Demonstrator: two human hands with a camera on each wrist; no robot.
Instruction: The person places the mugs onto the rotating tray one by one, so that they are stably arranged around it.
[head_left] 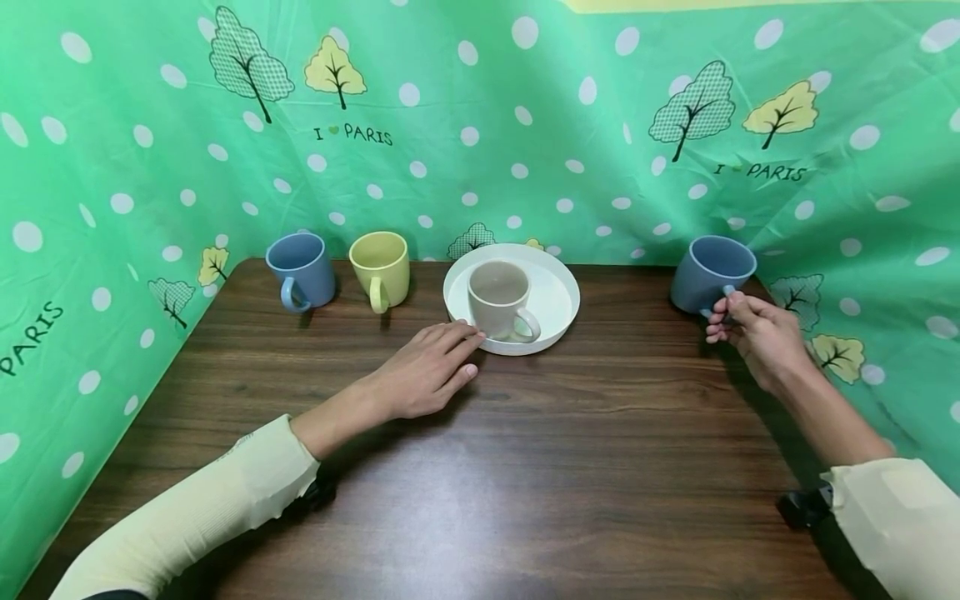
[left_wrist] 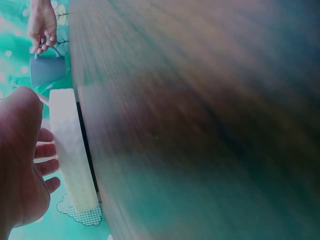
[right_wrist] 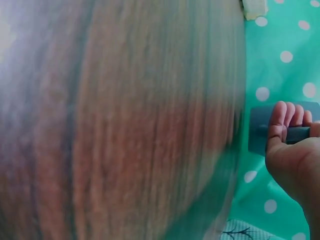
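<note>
At the far right corner of the table, my right hand grips the handle of a blue mug. The right wrist view shows its fingers curled round that handle. My left hand lies with its fingers extended, fingertips right at the near left rim of a round white tray. Inside the tray stands a beige mug, upright, handle towards the near right. In the left wrist view the fingers lie along the side of the tray.
Left of the tray stand a yellow mug and a second blue mug, both upright with handles facing me. A green patterned curtain hangs behind and beside the dark wooden table.
</note>
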